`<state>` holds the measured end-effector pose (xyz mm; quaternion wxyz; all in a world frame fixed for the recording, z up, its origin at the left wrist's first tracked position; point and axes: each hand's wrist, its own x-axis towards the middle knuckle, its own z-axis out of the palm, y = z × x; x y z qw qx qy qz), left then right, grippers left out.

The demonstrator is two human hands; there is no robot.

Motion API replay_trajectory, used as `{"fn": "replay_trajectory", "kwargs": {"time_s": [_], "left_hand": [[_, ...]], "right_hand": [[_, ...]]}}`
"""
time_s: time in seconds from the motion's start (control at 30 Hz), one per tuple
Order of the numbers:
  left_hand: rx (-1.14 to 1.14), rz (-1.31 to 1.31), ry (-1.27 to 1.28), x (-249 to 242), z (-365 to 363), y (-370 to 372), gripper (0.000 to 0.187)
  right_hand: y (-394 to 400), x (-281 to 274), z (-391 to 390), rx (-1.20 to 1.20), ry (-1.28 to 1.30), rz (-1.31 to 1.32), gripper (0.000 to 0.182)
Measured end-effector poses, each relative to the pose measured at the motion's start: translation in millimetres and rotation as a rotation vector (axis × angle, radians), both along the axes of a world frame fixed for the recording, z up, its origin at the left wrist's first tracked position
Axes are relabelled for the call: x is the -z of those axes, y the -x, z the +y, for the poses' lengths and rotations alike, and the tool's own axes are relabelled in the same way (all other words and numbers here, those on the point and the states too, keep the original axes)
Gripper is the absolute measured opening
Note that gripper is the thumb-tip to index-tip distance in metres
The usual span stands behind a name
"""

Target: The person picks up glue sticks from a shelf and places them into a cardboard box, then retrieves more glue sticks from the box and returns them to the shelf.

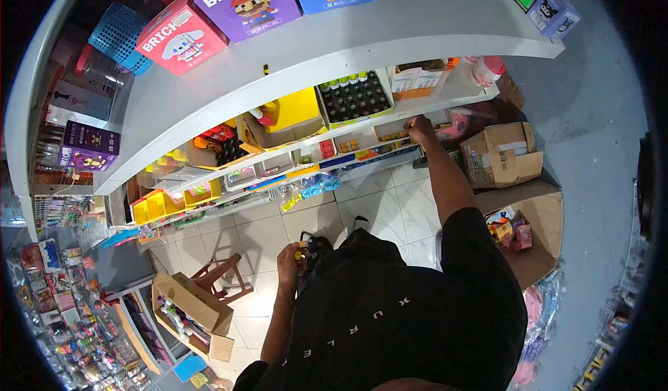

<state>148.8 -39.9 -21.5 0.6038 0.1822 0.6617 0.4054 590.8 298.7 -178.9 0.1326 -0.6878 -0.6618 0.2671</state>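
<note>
My left hand (288, 264) is closed round a few small yellow cylinder-shaped pieces (300, 254), held low in front of my body above the tiled floor. Their exact kind is too small to make out. My right arm stretches forward to the shelf, where my right hand (419, 128) is at a shallow compartment. Its fingers are bent together over the edge, and whatever they grip is hidden. Small orange-yellow items (394, 136) lie in that compartment beside the fingers. Similar small items (348, 145) and a red pack (326, 148) sit in compartments further left.
Above stands a white counter (362, 36) with brick-toy boxes (248, 5). A black tray of bottles (355, 97) and a yellow box (296, 113) fill the shelf below it. Cardboard boxes (502, 156) stand at right; a brown stool (219, 277) and an open carton (191, 311) at left.
</note>
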Motion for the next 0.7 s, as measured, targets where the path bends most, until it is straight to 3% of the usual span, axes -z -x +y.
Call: {"fn": "replay_trajectory", "kwargs": {"time_s": [0.2, 0.43, 0.53, 0.7], "left_hand": [[-0.015, -0.070, 0.015, 0.8, 0.7, -1.8, 0.028], [0.017, -0.003, -0.001, 1.4, 5.6, -3.6, 0.033], [0.009, -0.025, 0.020, -2.7, 6.3, -3.5, 0.031], [0.015, -0.028, 0.041, -8.6, 7.4, -3.1, 0.029]], "right_hand": [[2.1, 1.9, 2.3, 0.035, 0.052, 0.025, 0.009], [-1.4, 17.5, 2.8, 0.121, 0.034, 0.110, 0.009], [-9.3, 59.7, 13.2, 0.032, -0.076, 0.163, 0.010], [9.9, 7.0, 9.4, -0.162, 0.050, -0.166, 0.010]]}}
